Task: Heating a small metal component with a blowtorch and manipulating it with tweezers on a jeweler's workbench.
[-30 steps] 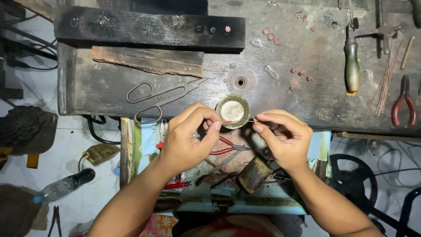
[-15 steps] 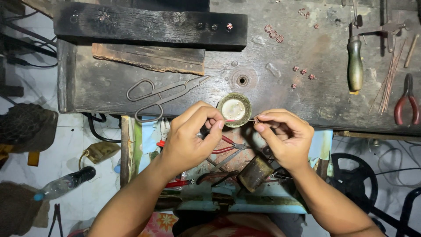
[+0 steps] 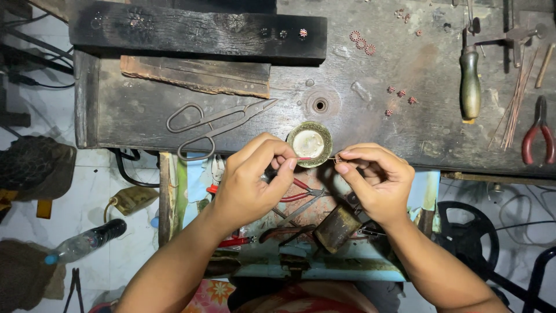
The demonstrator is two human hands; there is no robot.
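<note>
Both hands work at the near edge of the desk (image 3: 405,133), just in front of the small round dish (image 3: 310,144).

Left hand (image 3: 252,182): thumb and forefinger pinched shut on a thin red-tipped tool (image 3: 304,159), whose tip points right, across the near rim of the dish.

Right hand (image 3: 376,179): fingertips pinched together on a tiny ring-like piece (image 3: 337,157), held just right of the dish. Tool tip and piece meet or nearly meet; contact is too small to confirm.

Around the dish:
- Large scissors (image 3: 217,124) to its left, flat on the desk.
- Small hole in the desk (image 3: 319,105) just behind it.
- Loose little red rings (image 3: 401,94) behind and to the right; more farther back near the dark wooden block (image 3: 197,29).
- Green-handled tool (image 3: 469,81) and red-handled pliers (image 3: 536,136) well to the right.
- Below the dish, under the hands, a tray of pliers and a small brown can (image 3: 337,227).

Judgement on technique: the work is fine alignment of tool tip with the piece. It likely goes best with both wrists braced on the desk edge, hands kept close over the dish so a dropped piece lands in it, and light pressure only, as the piece looks easy to bend or flick away.
</note>
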